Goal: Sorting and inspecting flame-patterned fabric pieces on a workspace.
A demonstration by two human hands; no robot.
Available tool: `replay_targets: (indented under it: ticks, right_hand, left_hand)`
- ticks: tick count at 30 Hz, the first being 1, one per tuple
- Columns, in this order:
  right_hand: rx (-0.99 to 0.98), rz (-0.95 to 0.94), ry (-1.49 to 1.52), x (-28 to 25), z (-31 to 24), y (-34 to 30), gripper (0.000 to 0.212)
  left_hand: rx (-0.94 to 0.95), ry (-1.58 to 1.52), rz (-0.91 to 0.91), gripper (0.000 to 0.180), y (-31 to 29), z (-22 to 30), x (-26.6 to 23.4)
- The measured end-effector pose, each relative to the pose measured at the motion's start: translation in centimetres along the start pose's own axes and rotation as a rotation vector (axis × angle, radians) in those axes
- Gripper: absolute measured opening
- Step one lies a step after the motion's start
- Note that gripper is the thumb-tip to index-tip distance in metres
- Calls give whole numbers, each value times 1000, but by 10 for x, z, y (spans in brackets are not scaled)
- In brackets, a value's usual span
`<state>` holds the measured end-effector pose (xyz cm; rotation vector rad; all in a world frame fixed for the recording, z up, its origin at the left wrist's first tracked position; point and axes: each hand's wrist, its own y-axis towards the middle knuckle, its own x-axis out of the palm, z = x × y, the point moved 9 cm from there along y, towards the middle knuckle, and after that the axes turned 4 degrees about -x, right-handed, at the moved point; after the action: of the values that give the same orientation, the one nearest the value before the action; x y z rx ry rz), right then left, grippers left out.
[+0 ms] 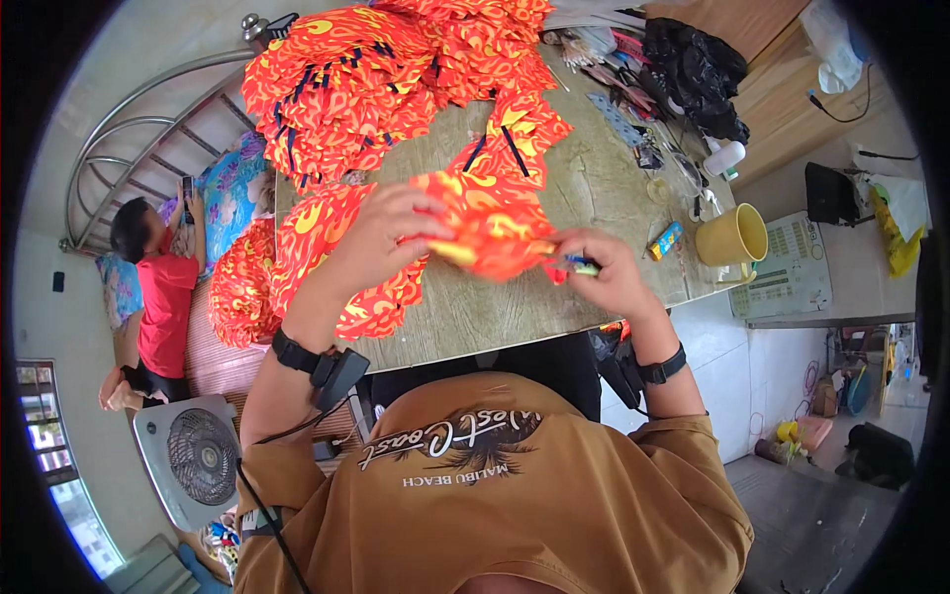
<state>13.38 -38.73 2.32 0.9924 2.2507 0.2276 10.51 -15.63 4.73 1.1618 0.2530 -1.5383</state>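
Note:
Over the near part of the table, a red flame-print fabric piece [495, 223] with orange and yellow flames is held up, partly blurred by motion. My left hand [396, 233] is closed on its left side, fingers bent over the cloth. At the fabric's right edge, my right hand [606, 269] is closed round a small blue and green tool [582, 264]. Its tip reaches the cloth, but the fingers hide most of it, so its exact kind is unclear. More flame-print fabric [322, 233] lies under and left of my left hand.
Large stacks of flame-print pieces [346, 89] with dark strips cover the far left of the wooden table [465, 337]. A yellow cup [727, 238], white bottle [724, 158] and black plastic bag [693, 69] stand right. A person in red [163, 307] is left, near a fan [193, 457].

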Motion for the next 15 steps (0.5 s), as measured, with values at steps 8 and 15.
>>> replay_targets:
  ticks: [8, 15]
  right_hand:
    - [313, 3, 29, 25, 36, -19, 31]
    - [416, -18, -214, 41, 32, -5, 37]
  left_hand:
    - [-184, -12, -187, 22, -26, -24, 41]
    - [-236, -88, -138, 21, -11, -3, 82]
